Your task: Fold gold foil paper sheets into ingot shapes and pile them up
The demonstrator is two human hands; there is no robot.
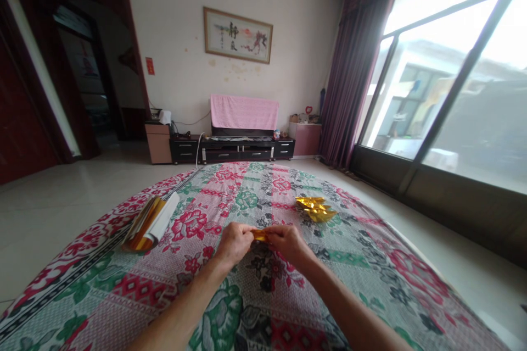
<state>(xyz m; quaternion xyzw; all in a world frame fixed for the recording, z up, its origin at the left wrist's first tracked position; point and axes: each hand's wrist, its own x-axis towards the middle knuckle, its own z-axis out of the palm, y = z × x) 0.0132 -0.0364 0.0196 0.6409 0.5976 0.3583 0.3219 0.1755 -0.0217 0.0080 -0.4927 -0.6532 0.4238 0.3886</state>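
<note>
Between my two hands is a small piece of folded gold foil paper (260, 235), gripped at its ends. My left hand (235, 242) pinches its left end, and my right hand (289, 241) pinches the right end. The fingers cover most of it, so its full shape is hidden. Beyond my right hand, several shiny folded gold paper pieces (316, 209) lie grouped on the flowered cloth (247, 198). To the left rests a curled stack of gold and white paper sheets (150, 223).
The flowered cloth spreads over a broad surface with a rounded far edge. Past it stands a low black cabinet (236, 153) with a pink towel (245, 112) draped over something on top. A purple curtain (346, 65) and large windows (444, 76) line the right side.
</note>
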